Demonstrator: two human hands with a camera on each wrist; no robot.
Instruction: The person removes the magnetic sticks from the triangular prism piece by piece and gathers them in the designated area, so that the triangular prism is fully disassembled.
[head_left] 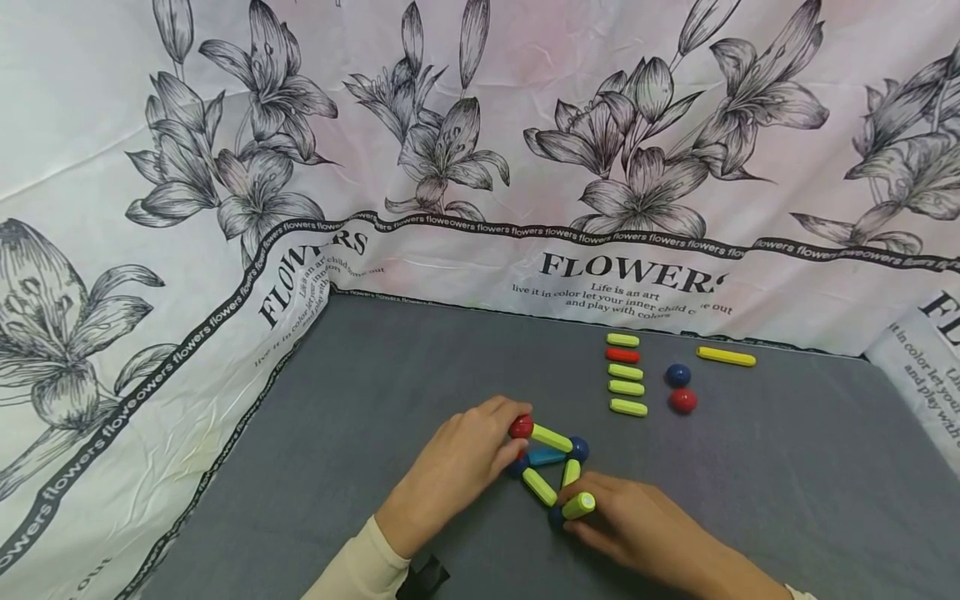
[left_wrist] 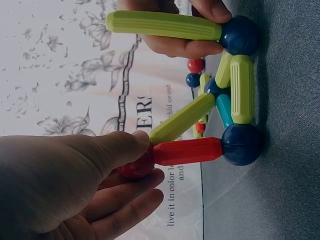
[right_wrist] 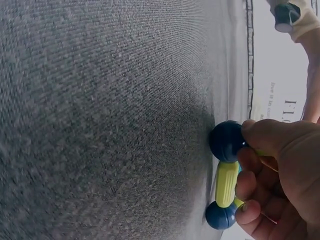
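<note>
Nearest, your right hand (head_left: 637, 518) curls round a ribbed lime stick (left_wrist: 165, 26) upright on a glossy blue ball (left_wrist: 242, 35), corner of a lime-and-teal triangle (head_left: 540, 487) on gray cloth (head_left: 375, 392); farther left, your left hand (head_left: 461, 458) pinches a red ball (head_left: 521, 427) atop a red stick (left_wrist: 187, 151).

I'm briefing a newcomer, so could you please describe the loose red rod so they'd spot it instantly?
On the grey table, beyond the right hand, five short rods form a column. The loose red rod lies second from the far end; its four companions are all yellow-green.
</note>
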